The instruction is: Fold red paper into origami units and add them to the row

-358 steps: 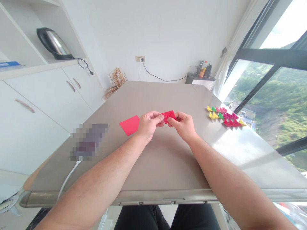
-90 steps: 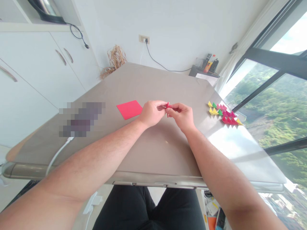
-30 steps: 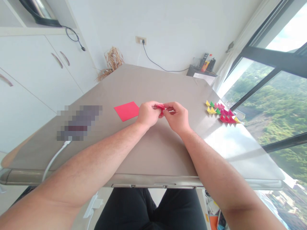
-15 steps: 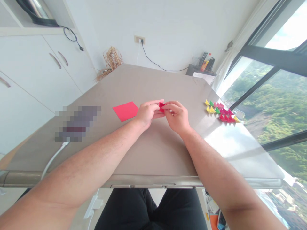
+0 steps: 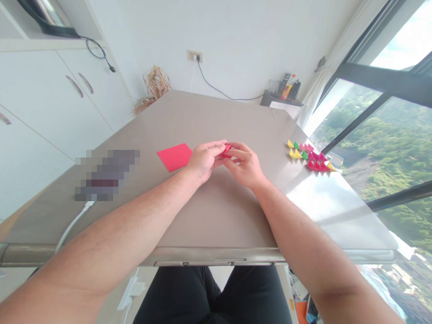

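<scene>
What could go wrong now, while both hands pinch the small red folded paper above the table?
The folded red paper is tiny and mostly hidden between the left hand and the right hand, so a crease may go crooked. A forearm sweep might scatter the folded pieces near the table edge.

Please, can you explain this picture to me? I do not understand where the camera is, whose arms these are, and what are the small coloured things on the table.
The camera sits on a person's head and looks down, so both arms are that person's own. The left hand and right hand together pinch a small folded red paper above the grey table. A flat red sheet lies beside the left hand. To the right lies a cluster of folded paper pieces, yellow, green and pink.
</scene>
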`<move>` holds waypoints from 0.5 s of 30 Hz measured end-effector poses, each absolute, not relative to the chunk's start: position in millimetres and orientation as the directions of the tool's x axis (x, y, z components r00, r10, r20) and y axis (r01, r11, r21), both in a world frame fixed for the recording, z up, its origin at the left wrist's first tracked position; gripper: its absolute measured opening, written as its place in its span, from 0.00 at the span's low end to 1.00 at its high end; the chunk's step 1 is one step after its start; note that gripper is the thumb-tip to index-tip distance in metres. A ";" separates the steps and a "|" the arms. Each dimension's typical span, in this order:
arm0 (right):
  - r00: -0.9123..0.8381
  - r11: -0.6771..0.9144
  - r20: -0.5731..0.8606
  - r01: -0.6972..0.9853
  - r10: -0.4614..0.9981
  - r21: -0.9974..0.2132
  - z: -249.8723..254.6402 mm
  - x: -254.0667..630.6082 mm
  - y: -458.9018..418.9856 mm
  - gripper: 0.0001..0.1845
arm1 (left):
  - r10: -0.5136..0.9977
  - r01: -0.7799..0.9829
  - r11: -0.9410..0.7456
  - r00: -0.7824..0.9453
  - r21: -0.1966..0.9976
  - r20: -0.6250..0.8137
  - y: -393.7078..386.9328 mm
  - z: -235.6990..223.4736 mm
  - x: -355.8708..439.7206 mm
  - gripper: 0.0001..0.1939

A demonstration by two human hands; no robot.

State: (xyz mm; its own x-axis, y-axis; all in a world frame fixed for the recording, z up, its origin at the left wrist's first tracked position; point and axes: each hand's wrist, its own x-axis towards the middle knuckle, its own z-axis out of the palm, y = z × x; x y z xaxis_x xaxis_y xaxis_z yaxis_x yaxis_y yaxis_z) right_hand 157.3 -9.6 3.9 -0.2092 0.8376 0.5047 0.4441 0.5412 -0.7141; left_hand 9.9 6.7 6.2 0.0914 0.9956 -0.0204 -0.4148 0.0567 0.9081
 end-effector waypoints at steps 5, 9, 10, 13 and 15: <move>-0.061 0.501 0.517 0.364 0.854 -0.785 5.4 157.2 -8.8 0.07 | 0.995 -0.408 0.030 0.103 0.913 0.014 6.6 7.5 9.8 0.19; 0.004 0.440 0.458 0.266 0.889 -0.858 8.4 159.9 -6.3 0.06 | 0.990 -0.419 -0.049 0.100 0.907 0.100 7.0 5.8 10.7 0.14; 0.022 0.393 0.408 0.226 0.913 -0.891 9.5 160.6 -5.6 0.05 | 0.988 -0.408 -0.091 0.080 0.908 0.135 6.4 5.6 11.1 0.14; 0.016 0.226 0.228 0.070 0.974 -0.972 12.1 162.0 -3.6 0.14 | 0.965 -0.268 -0.241 0.036 0.933 0.260 2.4 7.4 12.2 0.16; -0.073 0.141 0.144 -0.039 0.987 -0.989 12.9 162.6 -2.8 0.19 | 0.946 -0.168 -0.309 0.053 0.936 0.321 -0.6 10.0 12.3 0.18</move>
